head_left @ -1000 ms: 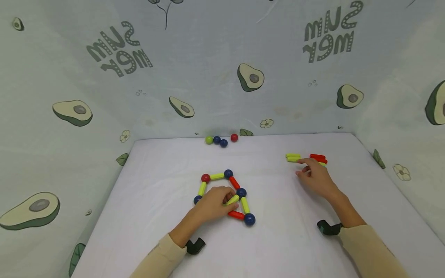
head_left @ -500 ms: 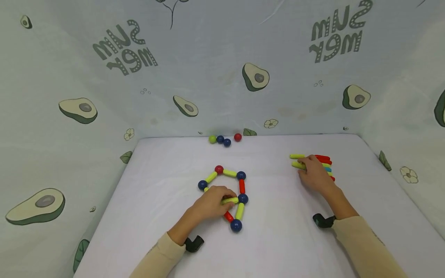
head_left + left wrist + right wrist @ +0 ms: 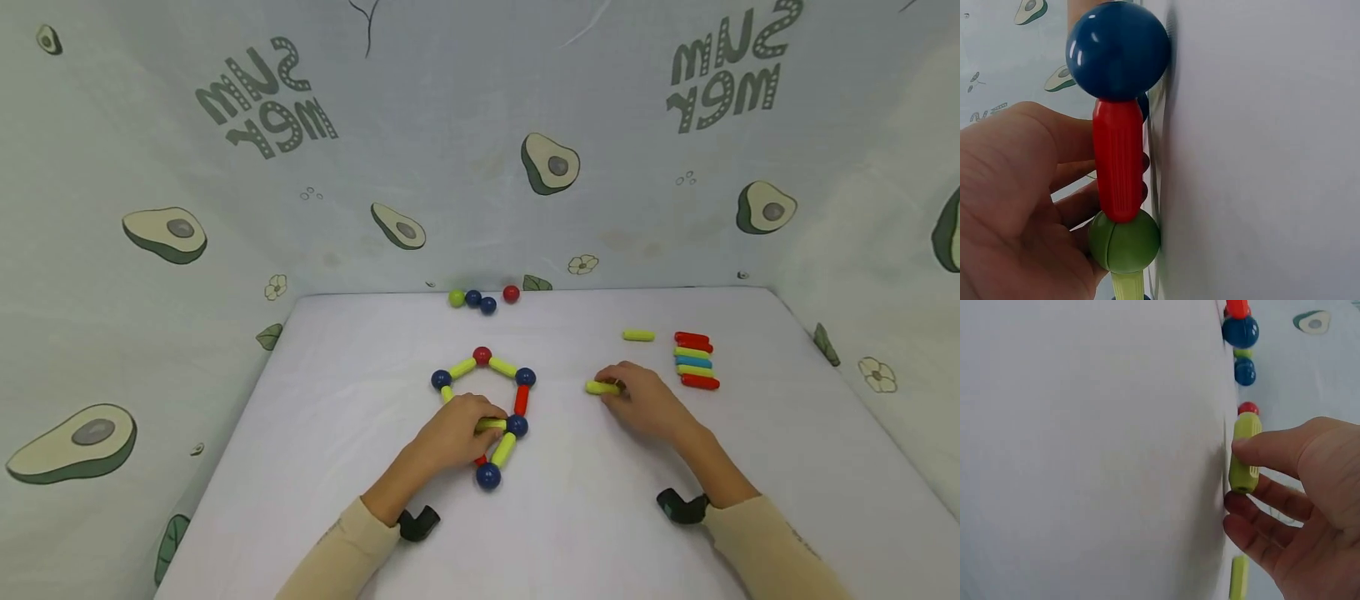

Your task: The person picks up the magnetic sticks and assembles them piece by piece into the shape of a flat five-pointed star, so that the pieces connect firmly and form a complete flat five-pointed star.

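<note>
Balls and magnetic rods are joined into a ring lying on the white table (image 3: 360, 350), with a red ball (image 3: 482, 356) at its far end and a blue ball (image 3: 488, 476) at its near end. Over the ring's left side, my left hand (image 3: 452, 433) pinches a yellow-green magnetic rod (image 3: 492, 424) that reaches a blue ball (image 3: 517, 426). That hand hides part of the ring; the left wrist view shows a red rod (image 3: 1119, 159) and a green ball (image 3: 1124, 242) there. To the right, my right hand (image 3: 647, 402) pinches another yellow-green rod (image 3: 1246, 453) between thumb and fingers, apart from the ring.
Several loose balls, green (image 3: 457, 298), blue (image 3: 488, 305) and red (image 3: 512, 293), lie at the table's far edge. A row of red, yellow-green and blue rods (image 3: 693, 362) lies at the right. One yellow-green rod (image 3: 638, 335) lies separately beside it.
My right hand has picked a yellow-green rod from the group and brought it left and nearer. The ring has turned, its near blue ball shifting left, while my left hand stays over it.
</note>
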The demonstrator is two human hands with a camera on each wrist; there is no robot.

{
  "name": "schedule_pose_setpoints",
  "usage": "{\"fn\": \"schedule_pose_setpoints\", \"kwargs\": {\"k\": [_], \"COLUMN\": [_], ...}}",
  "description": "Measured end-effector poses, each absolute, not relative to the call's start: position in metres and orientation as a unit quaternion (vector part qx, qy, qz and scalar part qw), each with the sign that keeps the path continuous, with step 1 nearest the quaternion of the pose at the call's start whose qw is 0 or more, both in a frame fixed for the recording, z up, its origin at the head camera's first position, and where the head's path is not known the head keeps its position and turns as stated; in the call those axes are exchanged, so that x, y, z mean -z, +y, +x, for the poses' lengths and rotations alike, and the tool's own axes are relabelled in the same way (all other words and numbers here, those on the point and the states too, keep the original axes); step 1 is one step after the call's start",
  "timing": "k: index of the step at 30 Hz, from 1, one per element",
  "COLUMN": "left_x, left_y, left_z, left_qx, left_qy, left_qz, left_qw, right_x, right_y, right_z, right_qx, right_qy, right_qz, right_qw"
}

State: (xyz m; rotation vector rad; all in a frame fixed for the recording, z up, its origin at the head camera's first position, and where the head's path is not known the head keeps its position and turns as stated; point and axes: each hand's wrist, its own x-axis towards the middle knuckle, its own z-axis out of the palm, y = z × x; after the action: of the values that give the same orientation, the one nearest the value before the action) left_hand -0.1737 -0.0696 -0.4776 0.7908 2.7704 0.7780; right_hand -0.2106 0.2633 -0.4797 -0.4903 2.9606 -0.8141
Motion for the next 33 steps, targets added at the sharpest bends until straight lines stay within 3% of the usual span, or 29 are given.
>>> {"fn": "schedule_pose_setpoints", "kwargs": {"k": [10,24,33], "left_x": [0.479,0.481,0.482], "left_y": [-0.07,-0.068,-0.069], "left_z": [-0.175,-0.177,-0.176], "left_qx": [-0.281,-0.291,-0.286], "left_qy": [0.923,0.922,0.925], "left_qz": [0.25,0.25,0.241], "left_qw": [0.077,0.057,0.069], "right_x": [0.481,0.477,0.477], "right_y": [0.222,0.193,0.203], "right_z": [-0.183,-0.175,-0.183], "right_qx": [0.307,0.321,0.328], "right_qy": [0.926,0.91,0.918], "right_qz": [-0.214,-0.252,-0.212], "right_qw": [0.052,0.075,0.066]}}
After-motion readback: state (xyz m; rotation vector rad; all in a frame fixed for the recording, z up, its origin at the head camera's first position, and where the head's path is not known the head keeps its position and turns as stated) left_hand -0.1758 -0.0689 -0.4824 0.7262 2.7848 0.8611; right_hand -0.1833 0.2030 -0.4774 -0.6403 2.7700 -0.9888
